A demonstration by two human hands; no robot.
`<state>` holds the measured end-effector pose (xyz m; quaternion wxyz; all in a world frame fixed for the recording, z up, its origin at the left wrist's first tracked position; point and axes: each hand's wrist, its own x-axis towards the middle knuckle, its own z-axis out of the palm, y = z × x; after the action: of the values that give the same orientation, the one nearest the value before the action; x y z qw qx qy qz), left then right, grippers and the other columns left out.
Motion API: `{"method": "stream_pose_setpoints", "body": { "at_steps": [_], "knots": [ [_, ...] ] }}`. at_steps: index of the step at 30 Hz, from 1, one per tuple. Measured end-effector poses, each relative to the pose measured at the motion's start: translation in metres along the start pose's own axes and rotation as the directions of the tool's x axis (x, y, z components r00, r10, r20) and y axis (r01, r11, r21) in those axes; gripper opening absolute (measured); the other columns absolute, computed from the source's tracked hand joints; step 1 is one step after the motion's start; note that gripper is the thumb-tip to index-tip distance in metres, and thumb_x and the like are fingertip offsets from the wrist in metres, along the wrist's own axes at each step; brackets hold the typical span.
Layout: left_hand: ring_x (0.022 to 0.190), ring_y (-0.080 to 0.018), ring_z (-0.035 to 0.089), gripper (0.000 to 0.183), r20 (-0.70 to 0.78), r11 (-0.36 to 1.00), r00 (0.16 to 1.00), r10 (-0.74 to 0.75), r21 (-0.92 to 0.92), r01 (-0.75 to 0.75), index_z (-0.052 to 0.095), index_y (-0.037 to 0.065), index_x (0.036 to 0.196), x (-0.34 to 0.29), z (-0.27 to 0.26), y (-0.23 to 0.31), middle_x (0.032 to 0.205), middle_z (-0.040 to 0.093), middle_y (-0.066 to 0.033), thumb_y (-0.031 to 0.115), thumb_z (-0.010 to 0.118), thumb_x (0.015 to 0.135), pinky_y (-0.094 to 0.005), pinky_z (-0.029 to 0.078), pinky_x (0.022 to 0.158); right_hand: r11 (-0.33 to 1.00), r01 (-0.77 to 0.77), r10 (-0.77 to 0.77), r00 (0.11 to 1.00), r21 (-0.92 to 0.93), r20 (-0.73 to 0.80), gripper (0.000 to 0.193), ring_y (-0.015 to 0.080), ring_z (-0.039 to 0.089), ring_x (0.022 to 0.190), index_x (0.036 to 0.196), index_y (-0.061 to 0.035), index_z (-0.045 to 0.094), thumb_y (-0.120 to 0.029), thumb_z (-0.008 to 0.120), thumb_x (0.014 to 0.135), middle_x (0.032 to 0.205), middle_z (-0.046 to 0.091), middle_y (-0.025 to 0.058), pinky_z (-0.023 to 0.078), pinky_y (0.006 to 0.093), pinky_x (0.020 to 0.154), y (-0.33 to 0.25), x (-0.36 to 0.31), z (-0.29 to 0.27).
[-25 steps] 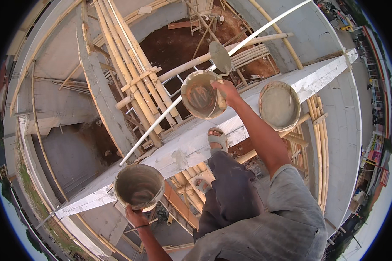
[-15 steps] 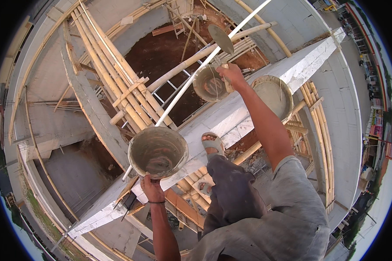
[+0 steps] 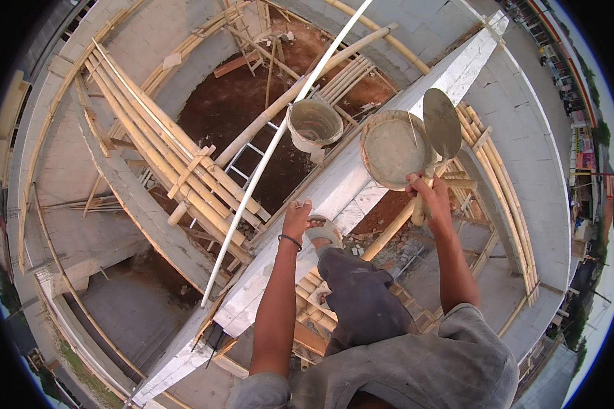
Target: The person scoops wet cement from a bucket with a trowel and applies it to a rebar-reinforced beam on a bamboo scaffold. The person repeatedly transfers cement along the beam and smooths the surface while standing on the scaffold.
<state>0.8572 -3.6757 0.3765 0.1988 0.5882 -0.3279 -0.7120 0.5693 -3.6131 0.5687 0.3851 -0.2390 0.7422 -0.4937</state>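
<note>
My right hand (image 3: 431, 198) is closed round the wooden handle of a trowel (image 3: 442, 125), whose rounded grey blade points away from me beside the mortar bucket (image 3: 393, 151). That bucket is filled with grey mortar and has a thin wire handle. My left hand (image 3: 296, 219), with a dark band at the wrist, hovers over the pale wall top near my sandalled foot (image 3: 325, 235). Its fingers are loosely bent and apart, with nothing visible in them. Farther off, beside the white pole, is a mortar-smeared bucket (image 3: 314, 125) with a hollow inside.
A long pale block wall (image 3: 252, 290) runs diagonally beneath me. Bamboo poles (image 3: 164, 157) lie at left, more bamboo (image 3: 501, 198) at right. A white pole (image 3: 252, 184) slants across. Below lie a deep pit with reddish soil (image 3: 222, 85) and a ladder (image 3: 245, 160).
The bucket my left hand gripped is gone from its place at the near left; that hand has let go and moved forward-right. My right hand has swung the trowel right, beside the mortar bucket.
</note>
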Motion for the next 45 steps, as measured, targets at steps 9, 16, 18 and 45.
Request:
{"method": "stream_pose_setpoints", "body": {
  "at_steps": [9, 16, 18, 45],
  "knots": [
    [0.067, -0.0115, 0.054, 0.035, -0.271, 0.826, 0.812, -0.518, 0.089, 0.557, 0.056, 0.013, 0.097, -0.168, -0.175, -0.245, 0.077, 0.056, 0.0007, 0.047, 0.059, 0.090, -0.0314, 0.041, 0.057, 0.806, 0.270, -0.409, 0.898, -0.527, -0.165, 0.043, 0.0281, 0.061, 0.093, 0.102, 0.0060, 0.060, -0.029, 0.070, 0.080, 0.098, 0.063, 0.0167, 0.047, 0.0378, 0.085, 0.080, 0.041, -0.011],
    [0.076, -0.0175, 0.060, 0.027, -0.245, 0.651, 0.616, -0.749, -0.101, 0.752, 0.056, 0.014, 0.103, -0.300, -0.199, -0.349, 0.085, 0.062, -0.0017, 0.038, 0.055, 0.090, -0.0434, 0.045, 0.065, 0.801, 0.006, -0.294, 0.875, -0.599, -0.385, 0.059, 0.0393, 0.054, 0.115, 0.119, 0.0078, 0.060, -0.033, 0.071, 0.077, 0.121, 0.057, 0.0283, 0.040, 0.0445, 0.099, 0.129, 0.056, -0.037],
    [0.081, -0.0189, 0.063, 0.029, -0.220, 0.634, 0.608, -0.763, -0.073, 0.770, 0.056, 0.014, 0.104, -0.318, -0.176, -0.353, 0.088, 0.064, -0.0016, 0.039, 0.055, 0.090, -0.0463, 0.046, 0.068, 0.858, -0.001, -0.233, 0.890, -0.513, -0.392, 0.055, 0.0389, 0.058, 0.110, 0.113, 0.0071, 0.062, -0.033, 0.070, 0.077, 0.115, 0.061, 0.0276, 0.043, 0.0445, 0.094, 0.131, 0.056, -0.040],
    [0.074, -0.0172, 0.061, 0.035, -0.351, 0.707, 0.627, -0.696, -0.180, 0.684, 0.055, 0.011, 0.096, -0.325, -0.200, -0.332, 0.084, 0.060, -0.0048, 0.045, 0.049, 0.094, -0.0314, 0.045, 0.059, 0.387, 0.065, -0.297, 0.953, -0.920, -0.058, 0.049, 0.0348, 0.066, 0.101, 0.118, -0.0130, 0.065, -0.027, 0.072, 0.071, 0.105, 0.070, 0.0173, 0.051, 0.0490, 0.084, 0.058, 0.320, -0.019]
  ]
}}
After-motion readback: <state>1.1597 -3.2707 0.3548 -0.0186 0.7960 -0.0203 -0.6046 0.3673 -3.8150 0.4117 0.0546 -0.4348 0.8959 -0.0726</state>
